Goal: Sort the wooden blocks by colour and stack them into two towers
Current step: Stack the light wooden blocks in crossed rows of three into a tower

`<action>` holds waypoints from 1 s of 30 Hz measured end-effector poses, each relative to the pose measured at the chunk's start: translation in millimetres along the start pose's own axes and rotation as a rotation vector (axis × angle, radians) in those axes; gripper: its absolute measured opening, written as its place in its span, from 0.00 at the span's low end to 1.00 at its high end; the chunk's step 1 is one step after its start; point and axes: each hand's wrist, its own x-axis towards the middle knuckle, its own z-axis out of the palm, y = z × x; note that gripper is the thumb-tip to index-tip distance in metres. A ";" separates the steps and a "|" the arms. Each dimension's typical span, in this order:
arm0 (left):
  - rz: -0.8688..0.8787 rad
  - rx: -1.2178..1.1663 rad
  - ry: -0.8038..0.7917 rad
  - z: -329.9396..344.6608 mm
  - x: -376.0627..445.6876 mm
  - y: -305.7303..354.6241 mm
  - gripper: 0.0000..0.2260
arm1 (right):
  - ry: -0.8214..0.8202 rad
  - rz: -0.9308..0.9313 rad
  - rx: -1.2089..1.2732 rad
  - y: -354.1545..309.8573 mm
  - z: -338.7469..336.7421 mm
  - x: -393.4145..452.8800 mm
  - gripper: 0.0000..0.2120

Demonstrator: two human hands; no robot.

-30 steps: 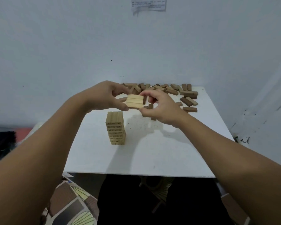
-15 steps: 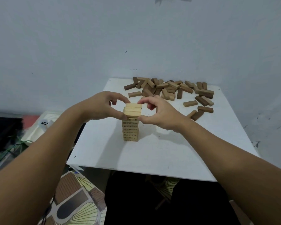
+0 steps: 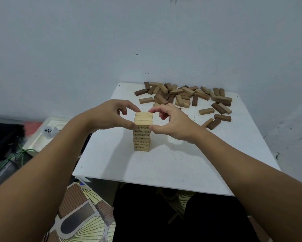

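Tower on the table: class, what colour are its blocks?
Light, pale wood, in the head view: the tower.

Left hand and right hand pinch top layer on tower

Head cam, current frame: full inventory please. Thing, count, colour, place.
light tower: one stack, pale wood, printed marks on its side, near the middle of the table.
top layer: three pale blocks side by side, on top of the tower, pinched from both ends.
loose blocks: a scattered pile, count unclear, mid to dark brown, far right part of the table by the wall.
table: one, white, against the wall.
tray: one, cream, left of the table, lower down; a small white object with black dots on it.
patterned mat: one, brown and cream, on the floor, lower left.
left hand: pinches the top layer's left end.
right hand: pinches its right end.
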 end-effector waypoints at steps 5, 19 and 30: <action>-0.007 -0.039 -0.007 0.9 -0.7 -3.2 0.22 | -0.001 0.001 0.012 0.2 0.7 -1.3 0.23; 0.000 -0.134 0.006 1.4 -6.6 -15.3 0.26 | 0.014 -0.010 0.058 4.5 1.2 -5.8 0.24; 0.012 -0.178 0.011 2.7 -5.9 -18.1 0.25 | 0.007 -0.015 0.045 3.2 0.2 -5.7 0.23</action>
